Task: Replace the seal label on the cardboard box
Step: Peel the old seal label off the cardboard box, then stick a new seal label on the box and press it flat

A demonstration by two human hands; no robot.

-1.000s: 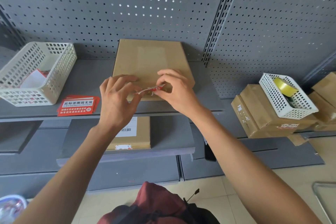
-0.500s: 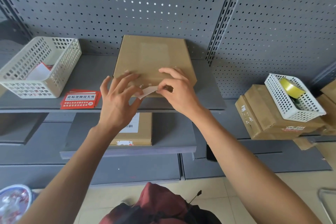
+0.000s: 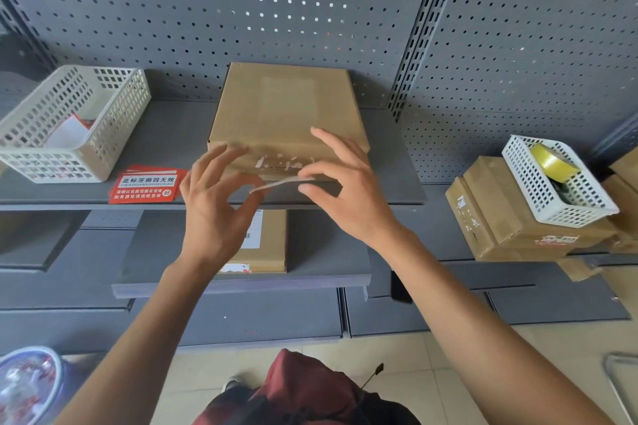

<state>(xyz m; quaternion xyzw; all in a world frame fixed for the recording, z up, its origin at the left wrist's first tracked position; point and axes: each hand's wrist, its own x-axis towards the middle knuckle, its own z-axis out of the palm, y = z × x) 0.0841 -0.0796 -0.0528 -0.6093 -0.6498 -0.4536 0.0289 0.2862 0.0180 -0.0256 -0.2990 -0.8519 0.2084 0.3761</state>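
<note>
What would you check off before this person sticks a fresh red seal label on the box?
1. Old label off the cardboard box: ok, pinched between left hand and right hand.
2. Seam clean: not ok, white residue remains.
3. Hands free: not ok, both hold the strip.
4. New labels within reach: ok, stacked on the shelf left of the box.
5. Scrap basket has room: ok.
6. Flap fully shut: cannot tell.
</note>
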